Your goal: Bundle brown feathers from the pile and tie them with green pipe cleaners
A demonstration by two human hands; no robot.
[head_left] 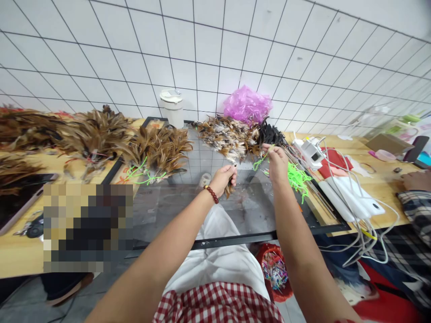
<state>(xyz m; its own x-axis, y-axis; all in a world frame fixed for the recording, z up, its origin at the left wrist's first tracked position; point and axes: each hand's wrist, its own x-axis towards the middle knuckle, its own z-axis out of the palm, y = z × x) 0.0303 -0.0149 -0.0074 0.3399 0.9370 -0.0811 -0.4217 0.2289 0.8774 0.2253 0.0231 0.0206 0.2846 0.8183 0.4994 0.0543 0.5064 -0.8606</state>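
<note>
My left hand (pixel 222 180), with a beaded bracelet at the wrist, is closed over the dark glass tabletop. Brown feathers (pixel 229 190) stick out below its fingers. To the right and a bit higher, my right hand (pixel 278 162) pinches a bright green cord (pixel 260 162), which hangs down to the left. Just beyond both hands lies a heap of brown and white feathers (pixel 225 137), with black feathers (pixel 270 133) at its right end. A pile of green cords (pixel 298 178) is beside my right wrist. Brown feather bundles (pixel 161 150) tied with cords lie at left.
A lidded white cup (pixel 173 110) and a pink plastic bag (pixel 247 103) stand by the tiled wall. White power strips and cables (pixel 353 197) cover the right side. Below the table edge is a red bin (pixel 275 273) of scraps. Another person's plaid sleeve (pixel 415 202) shows far right.
</note>
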